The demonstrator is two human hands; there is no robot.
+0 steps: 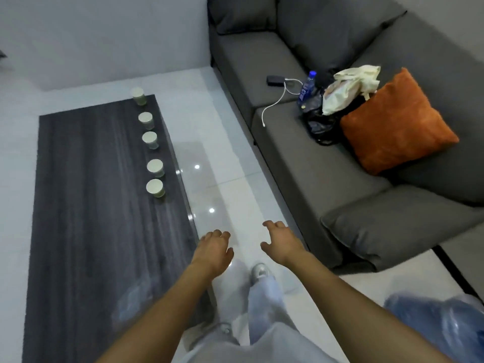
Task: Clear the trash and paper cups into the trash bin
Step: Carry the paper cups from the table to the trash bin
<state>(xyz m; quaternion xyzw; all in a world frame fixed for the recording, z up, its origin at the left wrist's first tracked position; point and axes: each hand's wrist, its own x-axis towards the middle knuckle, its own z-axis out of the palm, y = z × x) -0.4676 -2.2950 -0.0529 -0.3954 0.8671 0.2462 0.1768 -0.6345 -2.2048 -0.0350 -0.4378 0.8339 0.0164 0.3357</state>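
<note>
Several pale paper cups stand in a row along the right edge of a dark wood-grain coffee table [91, 205]; the nearest cup [155, 188] is ahead and left of my hands, the farthest cup [137, 95] at the table's far corner. My left hand [213, 247] hovers over the table's near right edge, fingers loosely curled, holding nothing. My right hand [280, 242] hangs over the white floor between table and sofa, fingers relaxed and empty. A bin lined with a blue plastic bag [442, 320] shows at the lower right, partly cut off by the frame.
A grey sofa [314, 166] runs along the right, carrying an orange cushion [398, 121], a black bag with a cream cloth bag [348, 87], a blue bottle [307, 86], and a power bank with a white cable [275, 79]. Glossy white floor lies between table and sofa.
</note>
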